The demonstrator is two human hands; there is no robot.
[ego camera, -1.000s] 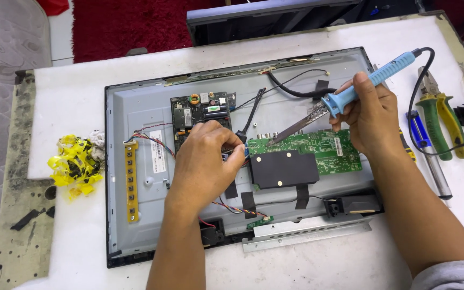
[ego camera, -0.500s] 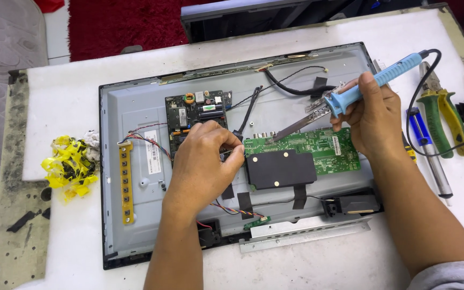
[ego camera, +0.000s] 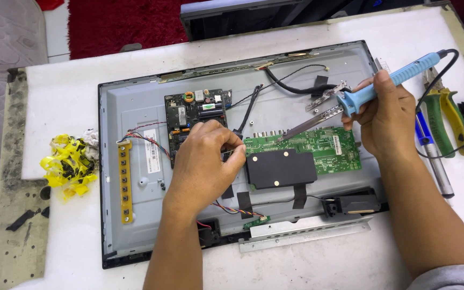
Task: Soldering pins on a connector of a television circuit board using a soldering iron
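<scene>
Just past the right hand [ego camera: 386, 121], the soldering iron [ego camera: 369, 94] slants down and inward, its blue handle clamped in the closed fingers and its metal tip resting on the upper edge of the green circuit board [ego camera: 318, 147], which lies under and inward of that hand. The left hand [ego camera: 202, 161] lies across the middle of the opened television back panel [ego camera: 135, 110], thumb and forefinger pinched together on something small at the green board's near corner; what they hold is too small to tell. Directly beyond the left hand sits a dark power board [ego camera: 194, 113], and to its outer side a narrow yellow button strip [ego camera: 126, 180] with red and black wires running toward it; a white rectangular label is stuck on the grey metal between the strip and the hand. A black cover plate [ego camera: 280, 169] lies between the two hands. Outside the right hand, green-handled pliers [ego camera: 447, 121] and a blue-gripped screwdriver [ego camera: 430, 156] lie on the white tabletop [ego camera: 65, 91]. Well beyond the left hand's outer side, crumpled yellow tape [ego camera: 68, 166] rests near the tabletop's stained, peeling edge. Farther off, a red rug [ego camera: 119, 24] covers the floor.
</scene>
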